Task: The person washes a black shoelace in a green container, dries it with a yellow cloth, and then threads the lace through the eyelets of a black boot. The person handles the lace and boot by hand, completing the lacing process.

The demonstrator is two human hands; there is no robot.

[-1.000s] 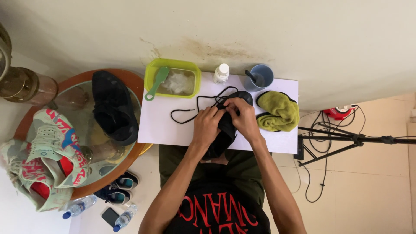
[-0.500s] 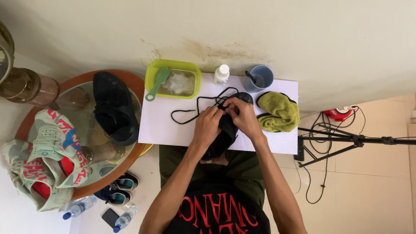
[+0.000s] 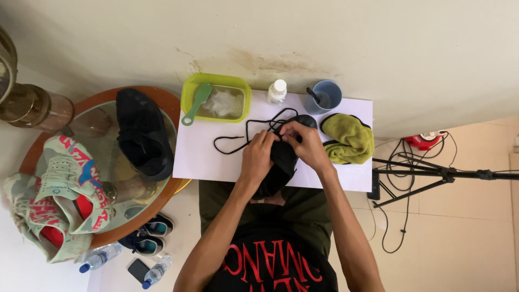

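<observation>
Little has shifted since the earlier frame: both hands stay bunched over the black shoe [image 3: 281, 162] at the table's [image 3: 216, 162] near edge. From my view, the left hand [image 3: 258, 158] closes its grip round the shoe's side, the right hand [image 3: 304, 143] seems to pinch the black lace [image 3: 246, 132]. A green cloth [image 3: 351, 139] lies just right.
</observation>
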